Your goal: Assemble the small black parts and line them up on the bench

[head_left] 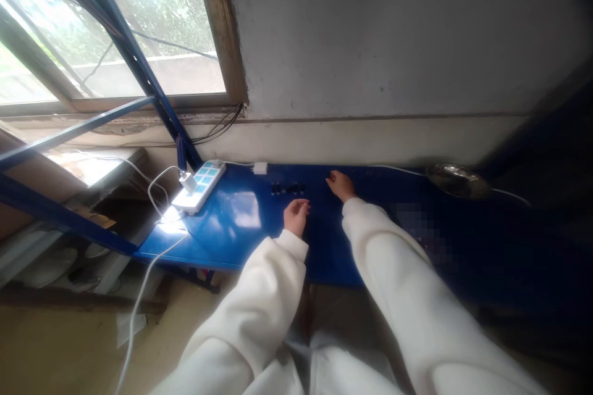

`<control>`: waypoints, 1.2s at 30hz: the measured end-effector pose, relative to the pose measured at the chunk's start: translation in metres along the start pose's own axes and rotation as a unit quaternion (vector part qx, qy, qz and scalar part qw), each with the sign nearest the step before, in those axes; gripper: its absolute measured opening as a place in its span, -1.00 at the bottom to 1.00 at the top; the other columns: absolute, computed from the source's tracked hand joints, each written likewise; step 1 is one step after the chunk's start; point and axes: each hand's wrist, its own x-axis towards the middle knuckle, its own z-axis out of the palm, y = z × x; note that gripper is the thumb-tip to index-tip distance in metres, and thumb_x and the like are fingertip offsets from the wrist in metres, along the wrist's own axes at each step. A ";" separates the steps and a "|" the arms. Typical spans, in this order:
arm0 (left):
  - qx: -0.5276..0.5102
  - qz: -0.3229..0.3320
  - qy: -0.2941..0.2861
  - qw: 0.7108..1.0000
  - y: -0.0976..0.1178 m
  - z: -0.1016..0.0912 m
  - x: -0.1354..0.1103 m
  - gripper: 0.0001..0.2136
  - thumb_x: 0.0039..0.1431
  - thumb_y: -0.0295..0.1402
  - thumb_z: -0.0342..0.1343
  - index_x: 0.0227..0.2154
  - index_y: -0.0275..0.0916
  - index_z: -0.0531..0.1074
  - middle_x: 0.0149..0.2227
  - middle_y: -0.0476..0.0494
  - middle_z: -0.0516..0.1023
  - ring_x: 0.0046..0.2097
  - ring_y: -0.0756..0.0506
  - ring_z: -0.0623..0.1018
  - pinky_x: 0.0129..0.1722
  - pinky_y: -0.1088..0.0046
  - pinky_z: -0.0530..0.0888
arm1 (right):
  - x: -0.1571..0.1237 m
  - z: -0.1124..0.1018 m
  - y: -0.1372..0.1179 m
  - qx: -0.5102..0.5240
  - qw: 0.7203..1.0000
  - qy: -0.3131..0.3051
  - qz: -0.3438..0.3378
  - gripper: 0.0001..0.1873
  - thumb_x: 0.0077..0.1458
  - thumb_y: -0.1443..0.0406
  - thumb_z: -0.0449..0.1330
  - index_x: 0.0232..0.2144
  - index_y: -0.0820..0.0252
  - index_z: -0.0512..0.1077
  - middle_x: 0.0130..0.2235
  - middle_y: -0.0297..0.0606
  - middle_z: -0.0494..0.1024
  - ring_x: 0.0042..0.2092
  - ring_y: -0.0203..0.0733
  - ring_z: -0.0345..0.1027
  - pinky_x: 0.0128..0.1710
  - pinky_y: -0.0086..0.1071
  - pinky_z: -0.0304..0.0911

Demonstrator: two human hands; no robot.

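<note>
Both arms in white sleeves reach forward over a blue table [241, 228]. My left hand [295, 215] rests low on the table with its fingers curled, just in front of a row of small dark parts [288, 187]. My right hand [341, 185] lies farther back, fingers bent down onto the tabletop beside another small dark part [330, 174]. The hands are too small and dim to show whether either one holds anything.
A white power strip [199, 186] with a plugged-in charger and white cables lies at the table's left end. A metal bowl [456, 179] sits at the back right. A blue rack frame [115, 31] crosses the window on the left; a grey wall stands behind.
</note>
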 end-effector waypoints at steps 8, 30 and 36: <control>0.003 -0.012 0.000 1.000 0.000 0.001 0.001 -0.88 -0.02 -0.38 0.09 -0.41 -0.29 0.46 -0.43 -0.12 0.50 -0.40 -0.01 0.49 -0.42 0.48 0.43 | 0.011 0.005 0.014 0.027 0.999 -0.024 0.021 -0.92 -0.01 0.40 0.13 -0.37 0.26 0.39 -0.30 -0.12 0.51 -0.27 -0.17 0.39 -0.27 -0.34 0.23; -0.100 -0.011 0.078 0.992 -0.002 -0.002 0.006 -0.86 -0.12 -0.37 0.04 -0.52 -0.34 0.43 -0.60 -0.04 0.42 -0.60 0.08 0.37 -0.61 0.59 0.22 | -0.047 0.004 -0.052 0.155 0.983 -0.096 -0.036 -0.62 -0.14 0.31 0.28 -0.21 0.23 0.34 -0.29 -0.21 0.51 -0.30 -0.27 0.39 -0.28 -0.40 0.27; -0.103 -0.012 0.083 0.991 0.001 -0.002 0.005 -0.85 -0.14 -0.36 0.03 -0.54 -0.35 0.43 -0.61 -0.04 0.41 -0.61 0.08 0.36 -0.62 0.59 0.21 | -0.048 0.015 -0.066 0.096 0.991 -0.084 -0.050 -0.76 -0.10 0.27 0.24 -0.30 0.22 0.41 -0.26 -0.21 0.51 -0.24 -0.21 0.38 -0.24 -0.37 0.23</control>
